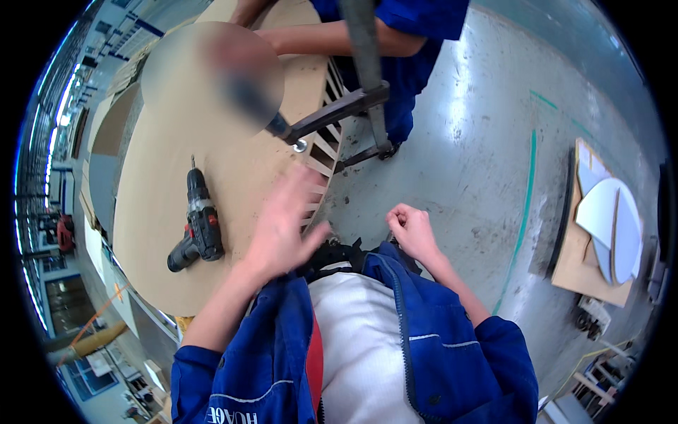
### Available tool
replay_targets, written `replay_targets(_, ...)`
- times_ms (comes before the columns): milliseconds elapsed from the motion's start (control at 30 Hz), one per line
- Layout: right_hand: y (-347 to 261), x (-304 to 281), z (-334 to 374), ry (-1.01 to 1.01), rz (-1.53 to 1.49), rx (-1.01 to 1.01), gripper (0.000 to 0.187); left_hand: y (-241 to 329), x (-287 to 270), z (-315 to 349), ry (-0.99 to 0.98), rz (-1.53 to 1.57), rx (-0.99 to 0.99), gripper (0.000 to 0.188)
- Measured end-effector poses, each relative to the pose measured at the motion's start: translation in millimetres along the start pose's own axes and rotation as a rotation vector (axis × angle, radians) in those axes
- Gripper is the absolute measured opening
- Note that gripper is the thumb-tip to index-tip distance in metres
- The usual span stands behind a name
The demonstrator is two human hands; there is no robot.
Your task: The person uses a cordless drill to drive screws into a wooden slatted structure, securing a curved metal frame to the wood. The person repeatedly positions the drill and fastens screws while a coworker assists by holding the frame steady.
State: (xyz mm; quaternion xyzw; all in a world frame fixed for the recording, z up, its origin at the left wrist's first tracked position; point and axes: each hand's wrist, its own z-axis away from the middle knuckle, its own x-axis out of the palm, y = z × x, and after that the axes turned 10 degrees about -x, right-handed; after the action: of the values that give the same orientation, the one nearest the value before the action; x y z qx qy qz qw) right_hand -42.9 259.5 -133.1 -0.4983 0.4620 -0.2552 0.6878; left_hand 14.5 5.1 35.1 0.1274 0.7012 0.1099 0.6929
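Observation:
My left hand [286,222] is over the slatted edge of a large round-ended wooden board [152,212]. Its fingers are stretched out and the thumb stands apart; motion smears it, and nothing shows in its grasp. My right hand [413,227] hangs over the floor in front of my jacket, fingers curled in; whatever they hold, if anything, is hidden. A black and red cordless drill [201,222] lies on the board left of my left hand, bit pointing away. Beyond my left hand, a dark metal bar clamp [342,113] grips the board's edge.
Across the board stands a co-worker in blue [424,42], arms reaching over it; a blurred patch hides their hands. On the right, a wooden stand [590,272] carries white curved panels [614,219]. A green line [526,205] crosses the grey floor.

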Motion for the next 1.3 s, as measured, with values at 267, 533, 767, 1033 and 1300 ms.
replay_targets(267, 45, -7, 17, 0.037, -0.103, 0.071, 0.022, -8, 4, -35, 0.253, 0.195, -0.372, 0.014)
replay_targets(533, 74, -33, 25, 0.080, -0.135, 0.109, 0.021, -15, 3, -56, 0.183, 0.127, -0.550, 0.015)
replay_targets(767, 99, -50, 29, 0.063, -0.184, 0.127, 0.020, -17, -1, -70, 0.143, -0.161, -0.620, 0.023)
replay_targets(1033, 104, -55, 24, 0.024, -0.174, 0.177, 0.019, -16, 17, -45, 0.339, 0.003, -0.500, 0.013)
replay_targets(1300, 5, 25, -62, -0.149, -0.641, -0.238, 0.027, -19, 36, -27, 0.339, -0.100, -0.345, 0.039)
